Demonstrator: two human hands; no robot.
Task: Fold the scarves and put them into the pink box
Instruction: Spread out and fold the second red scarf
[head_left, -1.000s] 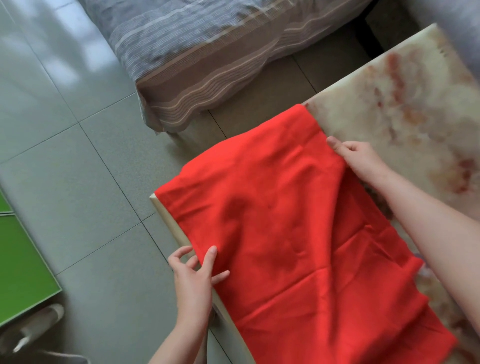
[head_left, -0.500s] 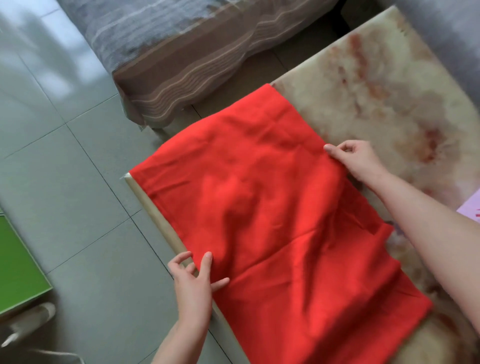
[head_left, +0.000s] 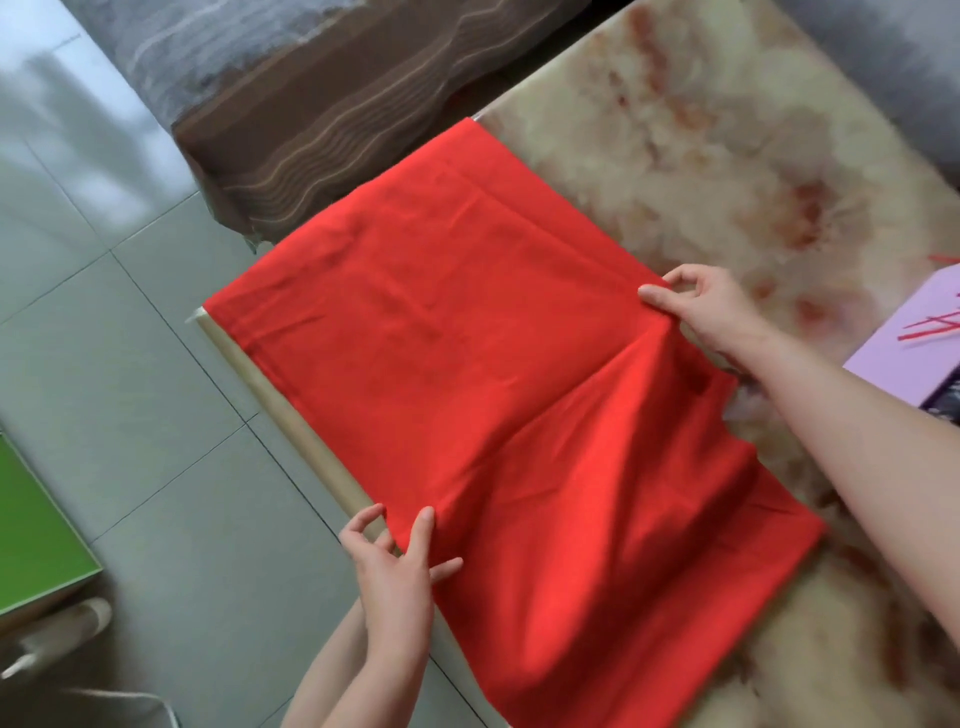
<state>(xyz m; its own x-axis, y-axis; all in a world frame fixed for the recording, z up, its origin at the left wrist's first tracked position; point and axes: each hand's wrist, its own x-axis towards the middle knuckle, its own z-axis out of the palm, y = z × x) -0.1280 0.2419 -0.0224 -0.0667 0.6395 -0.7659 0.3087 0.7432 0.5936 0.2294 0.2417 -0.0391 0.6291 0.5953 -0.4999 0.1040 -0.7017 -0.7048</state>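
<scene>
A large red scarf (head_left: 483, 384) lies spread across the marbled table (head_left: 701, 171), folded to a wide rectangle with a raised crease running between my hands. My left hand (head_left: 397, 566) pinches the scarf's near edge at the table's front rim. My right hand (head_left: 706, 312) pinches the far edge of the scarf, thumb on top. At the right border, a corner of the pink box (head_left: 919, 343) with red markings shows; most of it is out of frame.
A bed with a grey and brown striped cover (head_left: 322, 119) stands beyond the table's left end. Grey floor tiles (head_left: 130, 395) lie to the left. A green-topped piece of furniture (head_left: 36, 540) sits at the lower left.
The view has shifted, bringing the pink box into frame at the right. Both hands stay pinched on opposite edges of the scarf, which now lies flatter toward the far end.
</scene>
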